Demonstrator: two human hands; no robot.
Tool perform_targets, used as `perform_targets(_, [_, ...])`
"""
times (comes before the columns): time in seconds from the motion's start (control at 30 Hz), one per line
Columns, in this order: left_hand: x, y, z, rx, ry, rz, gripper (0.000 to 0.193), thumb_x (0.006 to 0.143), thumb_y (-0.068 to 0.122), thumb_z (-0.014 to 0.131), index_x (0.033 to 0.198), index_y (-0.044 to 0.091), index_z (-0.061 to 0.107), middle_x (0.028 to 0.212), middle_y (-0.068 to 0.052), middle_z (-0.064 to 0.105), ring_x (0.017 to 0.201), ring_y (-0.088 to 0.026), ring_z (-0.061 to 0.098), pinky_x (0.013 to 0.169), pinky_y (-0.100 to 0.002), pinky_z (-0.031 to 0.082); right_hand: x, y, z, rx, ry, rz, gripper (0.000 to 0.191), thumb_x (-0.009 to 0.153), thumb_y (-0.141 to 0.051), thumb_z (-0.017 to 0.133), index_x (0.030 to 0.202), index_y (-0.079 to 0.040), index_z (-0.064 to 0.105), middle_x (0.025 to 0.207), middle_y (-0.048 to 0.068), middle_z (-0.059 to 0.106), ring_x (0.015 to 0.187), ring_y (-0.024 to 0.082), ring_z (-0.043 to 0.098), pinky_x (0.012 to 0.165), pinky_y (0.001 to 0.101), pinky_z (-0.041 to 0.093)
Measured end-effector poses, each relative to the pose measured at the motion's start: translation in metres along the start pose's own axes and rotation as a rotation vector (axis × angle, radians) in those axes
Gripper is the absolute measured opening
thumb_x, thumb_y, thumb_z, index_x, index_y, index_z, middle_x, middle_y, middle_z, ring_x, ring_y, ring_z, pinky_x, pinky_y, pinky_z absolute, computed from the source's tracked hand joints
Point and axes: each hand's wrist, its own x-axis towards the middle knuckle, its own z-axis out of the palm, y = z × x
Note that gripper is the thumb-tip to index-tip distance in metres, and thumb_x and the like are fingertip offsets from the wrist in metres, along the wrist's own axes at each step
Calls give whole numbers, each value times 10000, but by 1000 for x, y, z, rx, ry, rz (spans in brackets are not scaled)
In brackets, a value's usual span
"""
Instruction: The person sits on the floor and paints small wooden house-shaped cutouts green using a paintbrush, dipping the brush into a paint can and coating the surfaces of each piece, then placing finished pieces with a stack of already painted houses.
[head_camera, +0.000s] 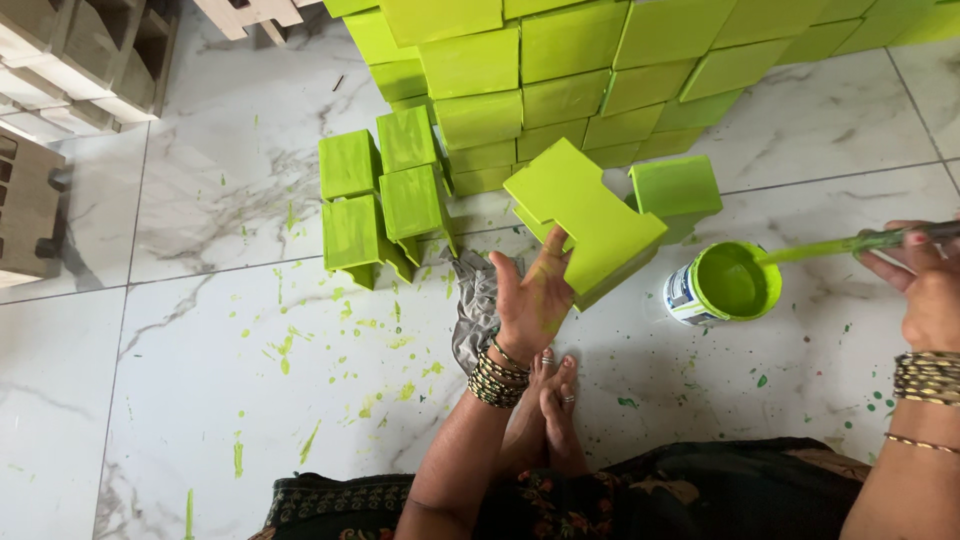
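Note:
My left hand holds up a lime-green notched block by its near edge, tilted above the floor. A paintbrush with a green-coated handle is gripped in my right hand, its tip over an open paint can full of lime-green paint. The can stands on the marble floor just right of the block. A grey rag lies under my left wrist. Both wrists carry bangles, and my bare feet rest below the left hand.
A large stack of green painted blocks fills the top middle, with a smaller group to its left and one more block behind the can. Unpainted wooden pieces sit at the top left. Green paint splatters mark the marble floor.

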Motion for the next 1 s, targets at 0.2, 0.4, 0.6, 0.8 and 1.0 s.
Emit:
perform_targets(0.2, [-5,1,6,261,-96,-35,1252,841,953,209,1699,55,56,1685,-215,305,1537,-330,353,1272,-462,260,-6,-17,-4,331,-94,65,184,1265,-150,478,1160,-8,532,1223,126,599,1246,389,634,1168,520,572])
perform_targets(0.4, [-12,-3,8,446,-130,-34,1296,833,963,252,1676,3,31,1739,-171,194,1598,-299,259,1330,-428,163,-49,-91,77,304,-280,-69,174,1205,-147,553,1322,-96,436,1186,197,680,1109,375,706,1001,473,623])
perform_targets(0.6, [-19,-10,2,467,-134,-47,1293,862,957,258,1682,-11,5,1690,-283,256,1581,-359,259,1321,-461,138,-70,-146,140,147,-389,-176,300,1099,-66,614,1304,-80,394,1070,215,711,1007,370,747,868,435,685])
perform_targets(0.8, [-21,-15,3,575,-146,-28,1279,884,946,237,1663,-41,5,1706,-270,224,1595,-355,247,1327,-471,143,-83,-154,155,39,-305,-214,345,1096,-85,661,1262,-51,360,1029,213,709,957,329,764,810,395,694])
perform_targets(1.0, [-21,-10,10,566,-135,-25,1295,869,955,255,1664,-30,-20,1698,-283,237,1596,-355,242,1328,-467,128,-90,-152,159,-52,-306,-305,377,1112,-92,684,1242,-29,336,1026,212,702,970,294,759,868,379,687])
